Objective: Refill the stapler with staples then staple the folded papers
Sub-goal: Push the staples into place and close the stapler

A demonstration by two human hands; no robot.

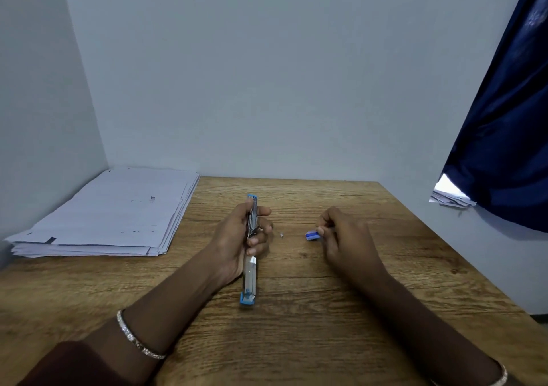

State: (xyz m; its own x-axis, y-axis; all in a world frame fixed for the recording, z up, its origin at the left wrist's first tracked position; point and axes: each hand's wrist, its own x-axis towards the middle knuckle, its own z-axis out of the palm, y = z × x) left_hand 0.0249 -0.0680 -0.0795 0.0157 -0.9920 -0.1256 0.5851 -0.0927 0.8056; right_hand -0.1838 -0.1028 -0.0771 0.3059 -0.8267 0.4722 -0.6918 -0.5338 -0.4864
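A blue and silver stapler (250,279) is swung fully open into one long line over the middle of the wooden table (296,341). My left hand (241,241) grips it round its hinge. A small blue staple box (312,235) lies to the right, and my right hand (341,234) pinches it with curled fingertips. A tiny piece of staples (281,234) lies on the table between my hands. A thick stack of white papers (109,213) sits at the back left corner.
Grey walls close the table at the back and left. A dark blue curtain (510,118) hangs at the right, with more papers (450,197) on a ledge under it. The table's right edge drops off near the curtain.
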